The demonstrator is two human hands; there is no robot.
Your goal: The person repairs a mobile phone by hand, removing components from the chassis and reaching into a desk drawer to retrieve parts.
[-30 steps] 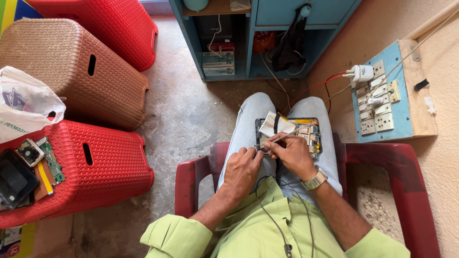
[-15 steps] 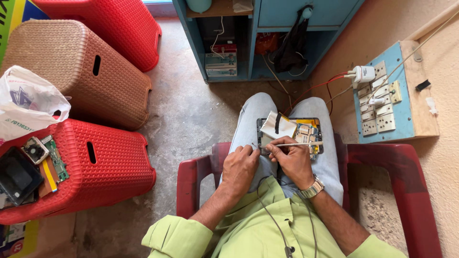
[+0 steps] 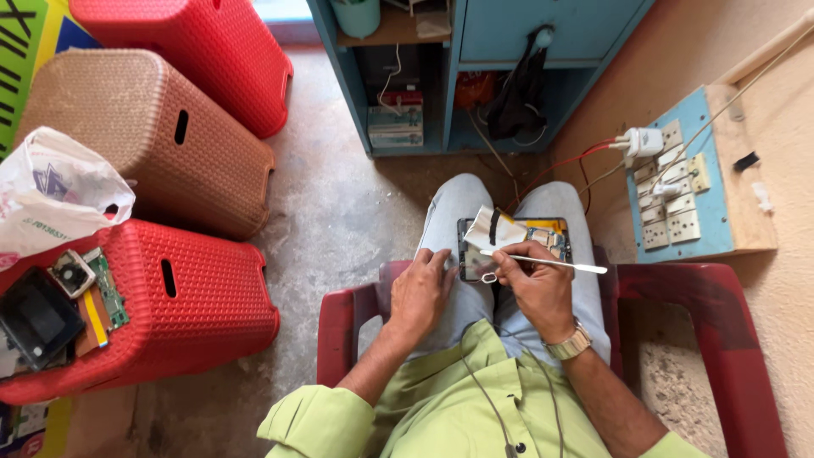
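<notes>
A: Start with the big things. What surrounds the person?

B: A concrete floor (image 3: 356, 212), three woven plastic stools at the left, two red and one brown (image 3: 153, 144), and a blue cabinet (image 3: 475, 76) ahead. The person sits in a red plastic chair (image 3: 678, 305). A blue switchboard (image 3: 670, 187) with a white charger plugged in leans on the wall at the right.

A: And on the lap?

B: An opened tablet (image 3: 517, 242) lies across the thighs, back cover off, circuitry and a white flap of tape or film showing.

A: The hands?

B: The left hand (image 3: 424, 293) rests on the thigh at the tablet's left edge, fingers loosely curled, holding nothing I can make out. The right hand (image 3: 534, 284) is closed around a thin metal prying tool (image 3: 551, 263), pinched near its tip, the handle pointing right.

A: What has changed from a second ago?

B: Both hands were bunched together over the tablet's near edge. Now the left has drawn back to the side, and the tool lies flatter across the device. I judge the two-handed prying has eased and the right hand is working alone.
</notes>
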